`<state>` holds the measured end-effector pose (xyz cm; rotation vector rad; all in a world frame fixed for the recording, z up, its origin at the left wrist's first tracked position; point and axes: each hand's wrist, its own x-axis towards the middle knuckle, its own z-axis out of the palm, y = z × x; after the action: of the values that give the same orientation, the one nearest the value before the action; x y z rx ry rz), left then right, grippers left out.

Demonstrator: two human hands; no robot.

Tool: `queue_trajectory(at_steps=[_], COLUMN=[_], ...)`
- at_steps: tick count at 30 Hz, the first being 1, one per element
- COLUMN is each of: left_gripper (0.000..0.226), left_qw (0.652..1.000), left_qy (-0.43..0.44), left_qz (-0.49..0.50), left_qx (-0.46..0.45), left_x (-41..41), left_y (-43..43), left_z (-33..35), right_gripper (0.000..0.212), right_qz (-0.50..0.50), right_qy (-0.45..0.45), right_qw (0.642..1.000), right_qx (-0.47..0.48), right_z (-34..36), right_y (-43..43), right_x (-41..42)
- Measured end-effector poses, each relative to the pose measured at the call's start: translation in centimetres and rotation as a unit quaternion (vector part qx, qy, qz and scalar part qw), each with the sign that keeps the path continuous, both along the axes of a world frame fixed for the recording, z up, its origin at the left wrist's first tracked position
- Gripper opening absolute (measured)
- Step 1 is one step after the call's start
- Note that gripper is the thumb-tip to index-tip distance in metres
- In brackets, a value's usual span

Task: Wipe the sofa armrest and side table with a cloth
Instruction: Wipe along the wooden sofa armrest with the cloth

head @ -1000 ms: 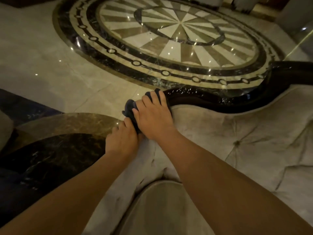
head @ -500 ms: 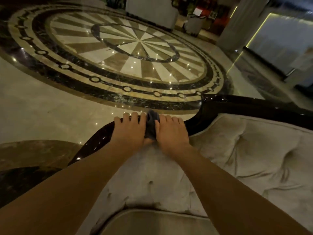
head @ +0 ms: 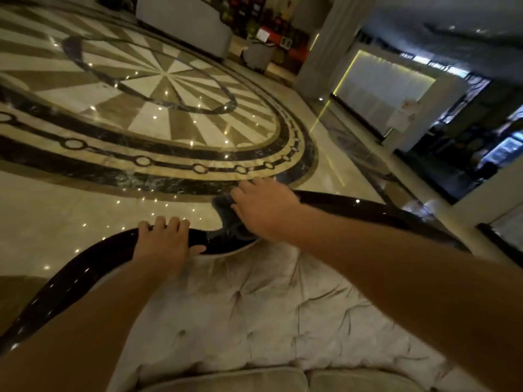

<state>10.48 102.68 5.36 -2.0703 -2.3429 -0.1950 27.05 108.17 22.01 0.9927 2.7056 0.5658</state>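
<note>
Cloth (head: 226,215): dark and bunched, lying on the shiny dark wood rim (head: 99,261) at the top of the sofa back, under the right hand.
Right hand (head: 264,210): lies on top of the cloth with fingers spread and reaching over the rim; it presses the cloth down, and I cannot tell if the fingertips curl around it.
Left hand (head: 164,240): fingers bent over the wood rim, thumb on the near side by the pale padded back (head: 254,306); it holds the rim, not the cloth.
Change: half a second ago both hands sat side by side with the cloth between them; now they are apart, the right hand farther right with the cloth.
</note>
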Motion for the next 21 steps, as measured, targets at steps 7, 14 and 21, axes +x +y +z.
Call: queue_trajectory(at_steps=[7,14,21], left_gripper=[0.069,0.065,0.036], left_qw=[1.0,0.991,0.964], left_qy=[0.025,-0.076,-0.174], left_qz=[-0.007,0.035,-0.057], left_qx=[-0.004,-0.106,0.194], left_x=[-0.4,-0.1,9.8], left_y=[0.5,0.8,0.6], left_z=[-0.9,1.5,15.3], right_gripper=[0.045,0.049,0.043], right_qz=[-0.078,-0.167,-0.175], right_qy=[0.227,0.229,0.243], right_qw=[0.966,0.958,0.954], right_qx=[0.096,0.049,-0.001], right_z=[-2.6,-0.6,0.8], right_y=[0.2,1.9,3.1], right_x=[5.8,11.1,15.7])
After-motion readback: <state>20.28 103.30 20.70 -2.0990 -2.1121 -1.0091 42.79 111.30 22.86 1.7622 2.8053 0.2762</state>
